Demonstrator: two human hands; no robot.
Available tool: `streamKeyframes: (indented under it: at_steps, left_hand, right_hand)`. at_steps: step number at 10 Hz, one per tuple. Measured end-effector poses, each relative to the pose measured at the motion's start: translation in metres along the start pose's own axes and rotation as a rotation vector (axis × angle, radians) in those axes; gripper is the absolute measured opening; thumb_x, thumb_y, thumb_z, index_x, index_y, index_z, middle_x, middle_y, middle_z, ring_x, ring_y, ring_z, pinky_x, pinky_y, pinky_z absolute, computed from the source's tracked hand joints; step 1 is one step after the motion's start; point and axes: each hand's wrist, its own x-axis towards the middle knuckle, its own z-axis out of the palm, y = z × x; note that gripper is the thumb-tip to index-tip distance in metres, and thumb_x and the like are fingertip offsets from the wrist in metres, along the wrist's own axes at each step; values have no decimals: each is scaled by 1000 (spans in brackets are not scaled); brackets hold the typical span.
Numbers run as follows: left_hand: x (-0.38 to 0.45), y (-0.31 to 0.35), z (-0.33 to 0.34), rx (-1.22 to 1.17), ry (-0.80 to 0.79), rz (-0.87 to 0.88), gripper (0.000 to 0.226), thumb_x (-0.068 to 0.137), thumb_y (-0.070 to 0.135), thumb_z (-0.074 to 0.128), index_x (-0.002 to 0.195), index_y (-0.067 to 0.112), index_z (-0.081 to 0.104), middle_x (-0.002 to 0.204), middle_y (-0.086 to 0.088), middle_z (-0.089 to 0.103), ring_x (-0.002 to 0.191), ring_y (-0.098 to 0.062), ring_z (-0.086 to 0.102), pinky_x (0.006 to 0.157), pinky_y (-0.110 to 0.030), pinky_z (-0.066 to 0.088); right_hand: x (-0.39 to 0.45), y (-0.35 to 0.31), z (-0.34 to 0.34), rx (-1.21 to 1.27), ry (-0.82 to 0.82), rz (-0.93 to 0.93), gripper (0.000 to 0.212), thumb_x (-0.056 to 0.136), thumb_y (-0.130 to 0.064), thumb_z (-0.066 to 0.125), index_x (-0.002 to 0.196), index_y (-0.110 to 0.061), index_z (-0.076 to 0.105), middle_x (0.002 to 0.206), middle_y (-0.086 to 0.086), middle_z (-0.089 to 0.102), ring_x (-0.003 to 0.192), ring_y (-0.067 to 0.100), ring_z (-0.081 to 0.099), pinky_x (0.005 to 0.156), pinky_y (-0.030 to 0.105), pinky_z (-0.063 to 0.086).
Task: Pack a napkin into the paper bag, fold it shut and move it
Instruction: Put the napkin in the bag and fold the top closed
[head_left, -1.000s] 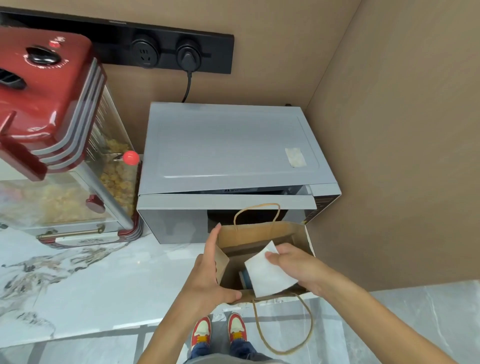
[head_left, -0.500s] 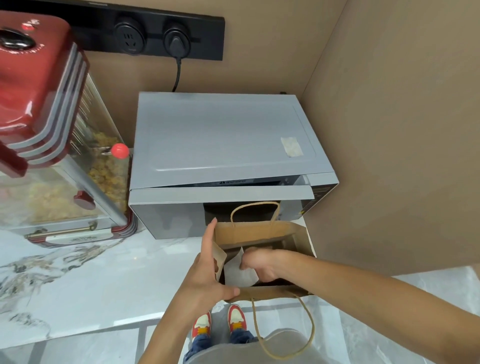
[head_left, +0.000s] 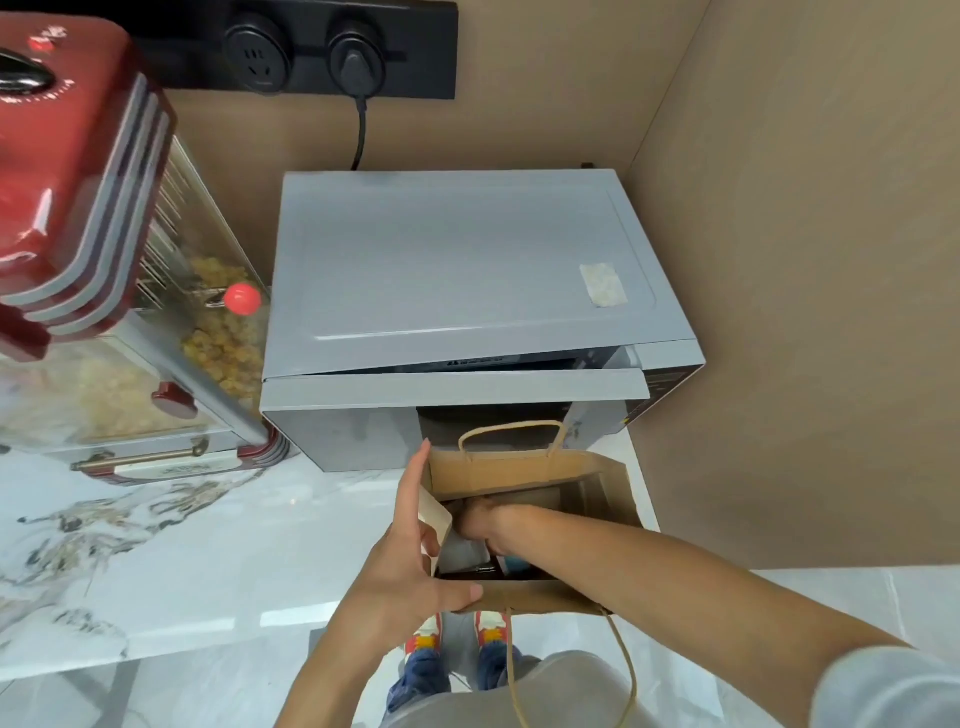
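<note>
A brown paper bag (head_left: 524, 470) with twine handles stands open at the counter's near edge, in front of the microwave. My left hand (head_left: 415, 561) holds its left wall, thumb on the near rim and fingers along the side. My right hand (head_left: 485, 519) reaches deep inside the bag, with the fingers hidden below the rim. A pale patch of the white napkin (head_left: 464, 552) shows under that hand, down in the bag; whether the fingers still grip it cannot be seen. Dark and blue items lie at the bag's bottom.
A grey microwave (head_left: 457, 280) with its door ajar stands right behind the bag. A red popcorn machine (head_left: 98, 223) sits at the left. The marble counter (head_left: 182, 561) stretches left. A brown wall (head_left: 805, 312) closes the right side. A wall socket strip (head_left: 311, 47) is above.
My right hand carried the napkin from above the bag's mouth down inside, sinking deeper. The left hand kept its hold on the bag's wall.
</note>
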Motion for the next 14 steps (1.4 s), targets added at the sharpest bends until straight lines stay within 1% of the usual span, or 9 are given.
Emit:
streamKeyframes:
  at_steps: [1, 2, 4, 6, 7, 9, 12, 13, 14]
  left_hand:
    - [0, 1, 2, 25, 15, -4, 134, 67, -4, 85, 123, 86, 3, 102, -21, 53, 84, -44, 68, 70, -52, 61]
    - [1, 2, 2, 25, 25, -15, 133, 65, -2, 85, 127, 83, 3, 103, -24, 53, 84, -47, 67, 72, -59, 58]
    - [-1, 0, 3, -25, 19, -14, 130, 58, 1, 83, 126, 84, 10, 98, -19, 50, 73, -36, 62, 76, -60, 57]
    - [-1, 0, 4, 22, 40, -6, 132, 67, -5, 84, 126, 83, 5, 105, -26, 51, 75, -36, 67, 68, -39, 62]
    - [-2, 1, 5, 38, 44, -2, 131, 69, -3, 84, 124, 84, 3, 105, -25, 50, 81, -38, 67, 71, -38, 61]
    - [0, 1, 3, 34, 27, 9, 128, 69, 2, 85, 127, 81, 2, 97, -14, 53, 79, -26, 66, 57, -16, 54]
    - [5, -3, 3, 112, 32, 40, 133, 64, 7, 89, 126, 83, -1, 96, -19, 57, 74, -21, 69, 54, -16, 55]
    - [9, -6, 2, 104, 14, 59, 134, 63, 6, 89, 126, 84, 0, 90, -11, 57, 68, -20, 70, 53, -17, 55]
    - [10, -6, 4, 105, -3, 80, 134, 64, 5, 89, 120, 88, -1, 95, 2, 54, 75, -22, 67, 53, -15, 53]
  right_hand:
    - [-39, -12, -24, 46, -80, -27, 40, 105, -11, 38, 142, -2, 46, 147, 22, 50, 136, 39, 45, 109, 44, 36]
    - [-45, -11, -34, -65, -92, -100, 38, 104, -7, 38, 140, 2, 47, 147, 24, 49, 137, 40, 43, 107, 43, 35]
    - [-39, -11, -34, -147, -89, -166, 37, 103, -7, 41, 137, 2, 51, 143, 24, 52, 133, 42, 47, 108, 48, 37]
    - [-17, 5, -25, -144, -128, -139, 37, 100, -7, 46, 134, 3, 55, 137, 23, 59, 126, 41, 55, 102, 47, 45]
    - [0, 3, -14, -142, -132, -113, 37, 98, -8, 49, 133, 0, 57, 135, 22, 61, 125, 39, 58, 101, 47, 47]
    - [23, 7, 2, -40, -118, -33, 42, 102, -28, 49, 142, -16, 48, 145, 13, 53, 136, 33, 47, 112, 45, 41]
    - [14, 23, -24, 158, -292, 112, 36, 101, -14, 51, 132, 3, 56, 136, 25, 61, 125, 36, 61, 105, 43, 51]
    - [3, 25, -33, -23, -237, 119, 32, 102, -16, 50, 126, 2, 61, 124, 22, 69, 111, 29, 70, 95, 36, 58]
    - [-7, 31, -46, -250, -82, 36, 32, 96, -11, 59, 128, -5, 57, 92, 12, 68, 75, 19, 71, 60, 27, 59]
